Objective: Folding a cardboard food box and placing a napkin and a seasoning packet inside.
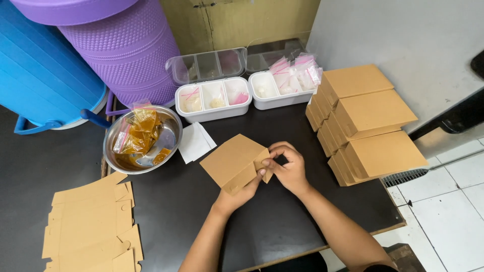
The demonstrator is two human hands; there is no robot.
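Cardboard, plain kraft brown and matte, fills most of what I see from the head view. Both of my hands are clamped on one half-folded kraft box point(233, 162) at the centre of the dark table point(272, 226): my left hand point(241, 194) grips it from below, and my right hand point(286, 166) pinches the small end flap at its right side, so the two hands meet at that corner. The box sits tilted, its broad top face smooth and creased along sharp edges.

At three o'clock from it stand stacks of finished kraft boxes point(365, 121), rectangular and closed. At eight o'clock lies a pile of flat die-cut box blanks point(91, 226) with notched tabs. At ten o'clock a shiny round steel bowl point(142, 138) holds clear sachets of amber-brown contents. Just beside the box at eleven o'clock lies folded white paper point(194, 142). At twelve o'clock two white plastic compartment trays point(214, 100) carry small zip bags. Ribbed purple point(128, 50) and blue point(45, 70) plastic tubs sit far left.
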